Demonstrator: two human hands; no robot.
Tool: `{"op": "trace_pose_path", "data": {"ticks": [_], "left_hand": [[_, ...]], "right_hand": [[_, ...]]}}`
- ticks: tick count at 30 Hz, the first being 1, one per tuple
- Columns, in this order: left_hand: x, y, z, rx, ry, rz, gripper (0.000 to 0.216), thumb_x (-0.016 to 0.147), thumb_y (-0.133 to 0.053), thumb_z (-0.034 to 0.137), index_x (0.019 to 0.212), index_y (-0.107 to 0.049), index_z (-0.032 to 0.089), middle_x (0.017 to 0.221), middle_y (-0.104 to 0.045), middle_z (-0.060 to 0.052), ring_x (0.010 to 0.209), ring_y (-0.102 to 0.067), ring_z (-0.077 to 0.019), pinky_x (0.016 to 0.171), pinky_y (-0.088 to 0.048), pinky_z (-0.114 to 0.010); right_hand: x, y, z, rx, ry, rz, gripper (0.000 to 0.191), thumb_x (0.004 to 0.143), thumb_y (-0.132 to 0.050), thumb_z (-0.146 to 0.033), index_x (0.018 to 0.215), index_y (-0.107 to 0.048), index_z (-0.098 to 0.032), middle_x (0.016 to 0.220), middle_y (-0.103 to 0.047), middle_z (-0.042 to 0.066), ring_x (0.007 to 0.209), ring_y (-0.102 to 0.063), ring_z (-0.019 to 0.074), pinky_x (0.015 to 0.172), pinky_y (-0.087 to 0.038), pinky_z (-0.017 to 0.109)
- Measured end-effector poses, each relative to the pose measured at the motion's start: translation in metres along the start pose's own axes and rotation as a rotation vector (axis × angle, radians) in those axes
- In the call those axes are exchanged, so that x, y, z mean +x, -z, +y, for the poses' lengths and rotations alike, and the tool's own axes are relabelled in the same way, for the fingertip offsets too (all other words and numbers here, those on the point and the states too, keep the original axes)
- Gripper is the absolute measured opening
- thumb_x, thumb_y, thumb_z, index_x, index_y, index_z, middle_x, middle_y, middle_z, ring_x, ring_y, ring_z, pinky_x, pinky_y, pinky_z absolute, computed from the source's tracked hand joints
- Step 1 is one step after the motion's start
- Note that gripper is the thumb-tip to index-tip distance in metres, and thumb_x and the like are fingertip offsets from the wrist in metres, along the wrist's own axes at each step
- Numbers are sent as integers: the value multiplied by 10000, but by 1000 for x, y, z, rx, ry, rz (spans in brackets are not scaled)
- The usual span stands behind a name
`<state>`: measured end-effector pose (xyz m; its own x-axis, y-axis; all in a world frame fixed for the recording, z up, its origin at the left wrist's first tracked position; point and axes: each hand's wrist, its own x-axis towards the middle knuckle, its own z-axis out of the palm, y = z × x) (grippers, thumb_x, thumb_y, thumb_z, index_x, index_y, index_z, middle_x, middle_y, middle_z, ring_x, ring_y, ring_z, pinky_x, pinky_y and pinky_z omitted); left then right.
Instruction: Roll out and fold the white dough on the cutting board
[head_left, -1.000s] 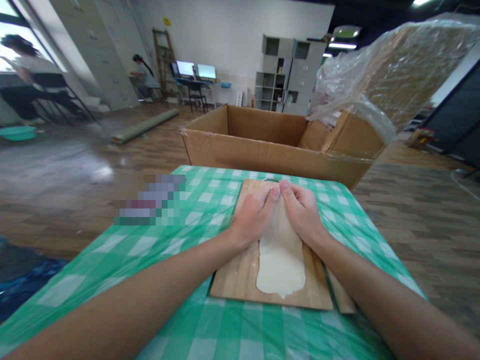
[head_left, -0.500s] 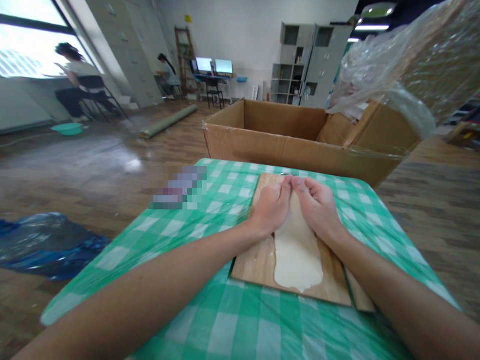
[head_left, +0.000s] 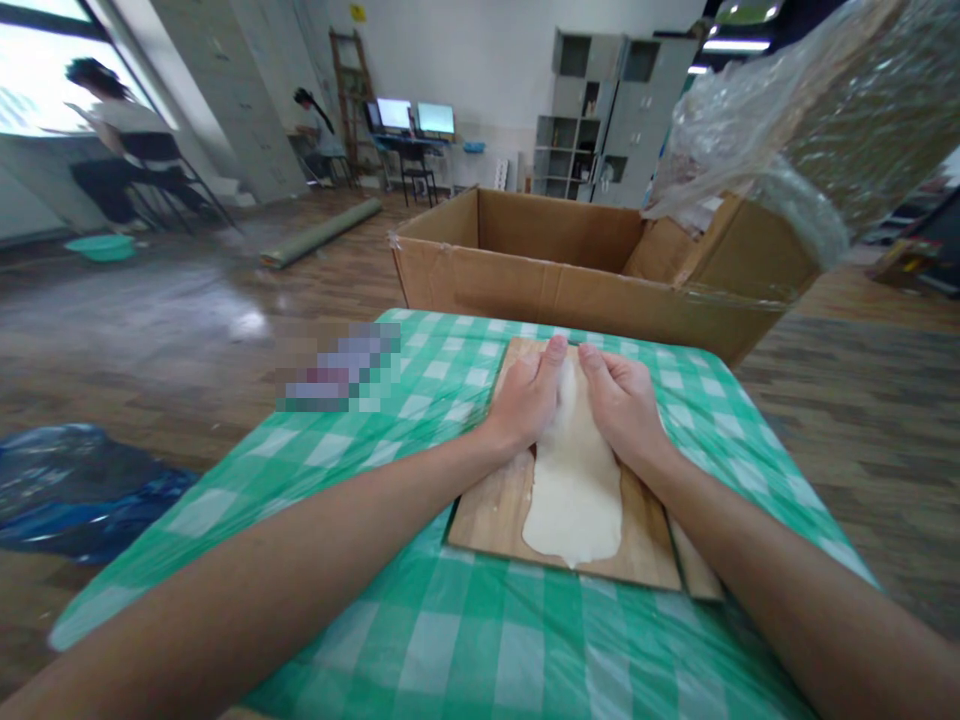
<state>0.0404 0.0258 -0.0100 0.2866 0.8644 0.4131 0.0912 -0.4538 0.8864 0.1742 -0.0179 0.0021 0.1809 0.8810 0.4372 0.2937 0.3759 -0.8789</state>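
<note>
A flat, pale sheet of dough (head_left: 576, 490) lies lengthwise on a wooden board (head_left: 487, 515), its near edge uneven. At the far end of the sheet, my left hand (head_left: 527, 393) is closed on the dough's left side, thumb pointing forward. Opposite it, my right hand (head_left: 621, 400) is closed on the right side with its thumb on top. A small gap separates the two thumbs. My curled fingers and the dough edges inside them are hidden from above.
A green-and-white checked cloth (head_left: 420, 590) covers the table. A wood strip (head_left: 697, 565) lies along the board's right side. Behind the table stands a large cardboard box (head_left: 540, 285); blue plastic (head_left: 82, 490) lies at left. Two people sit farther back.
My thumbs, together before, are now apart, my left hand having shifted left. The whole view has moved slightly, so the board and table appear further left.
</note>
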Motion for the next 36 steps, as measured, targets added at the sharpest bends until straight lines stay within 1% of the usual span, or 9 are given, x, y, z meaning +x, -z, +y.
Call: {"op": "trace_pose_path", "data": {"ticks": [3, 9, 12, 16, 20, 23, 28, 33, 36], "left_hand": [[0, 0, 2, 17, -16, 3, 628, 1042, -329, 690, 751, -607, 209, 728, -666, -18, 731, -624, -173, 686, -481, -301], [1, 0, -3, -33, 94, 30, 763, 1028, -178, 743, 605, -540, 221, 625, -619, -29, 654, -622, -179, 611, -485, -314], [0, -1, -2, -30, 49, -37, 706, 1047, -245, 700, 724, -644, 216, 749, -703, -42, 826, -687, -210, 798, -547, -336], [-4, -2, 8, 46, -90, -136, 526, 1081, -349, 553, 1034, -727, 190, 1045, -776, -81, 1083, -695, -250, 1036, -503, -400], [-7, -3, 14, 155, -99, -129, 513, 1097, -315, 480, 1059, -727, 176, 1087, -773, -99, 1078, -701, -256, 1041, -489, -406], [-7, -2, 12, 174, -103, -128, 510, 1094, -320, 480, 1018, -723, 176, 1042, -771, -98, 1029, -699, -250, 994, -501, -394], [-6, 0, 7, 187, -78, -66, 520, 1076, -364, 523, 831, -673, 184, 821, -725, -59, 789, -656, -210, 819, -520, -352], [-4, -2, 5, 100, -113, -96, 439, 1088, -356, 429, 982, -708, 190, 1034, -767, -77, 1025, -695, -235, 978, -508, -374], [-4, -2, 6, 129, -118, -106, 423, 1091, -343, 372, 1019, -715, 183, 1058, -768, -90, 1039, -696, -239, 993, -498, -387]], "right_hand": [[1, -1, -2, 24, -35, -50, 505, 973, -556, -648, 728, -647, -215, 705, -603, 2, 708, -539, 183, 638, -427, 291], [3, 1, -4, -133, 123, -215, 424, 1014, -549, -553, 786, -658, -212, 785, -639, 8, 749, -543, 178, 713, -422, 302], [3, 4, -1, -170, 134, -124, 410, 1034, -523, -493, 732, -580, -223, 694, -536, -17, 655, -456, 155, 616, -350, 296], [6, 7, 2, -133, 68, 62, 415, 997, -550, -476, 667, -460, -242, 613, -392, -48, 580, -343, 139, 540, -267, 295], [9, 6, 4, -30, -32, -29, 356, 957, -554, -447, 678, -549, -225, 656, -507, -24, 617, -439, 148, 566, -340, 280], [9, 5, 6, 17, -15, -81, 398, 970, -536, -487, 685, -594, -215, 707, -587, 2, 649, -493, 160, 588, -385, 281], [7, 5, 5, -77, 9, 23, 466, 984, -552, -555, 668, -575, -214, 611, -506, -20, 572, -419, 141, 526, -325, 281], [4, 3, -1, -68, 15, -30, 476, 1007, -523, -550, 676, -589, -215, 671, -542, -9, 658, -492, 162, 609, -400, 282], [3, 0, -4, -51, 2, -64, 497, 1011, -518, -567, 670, -594, -213, 682, -554, -2, 672, -497, 164, 605, -393, 281]]}}
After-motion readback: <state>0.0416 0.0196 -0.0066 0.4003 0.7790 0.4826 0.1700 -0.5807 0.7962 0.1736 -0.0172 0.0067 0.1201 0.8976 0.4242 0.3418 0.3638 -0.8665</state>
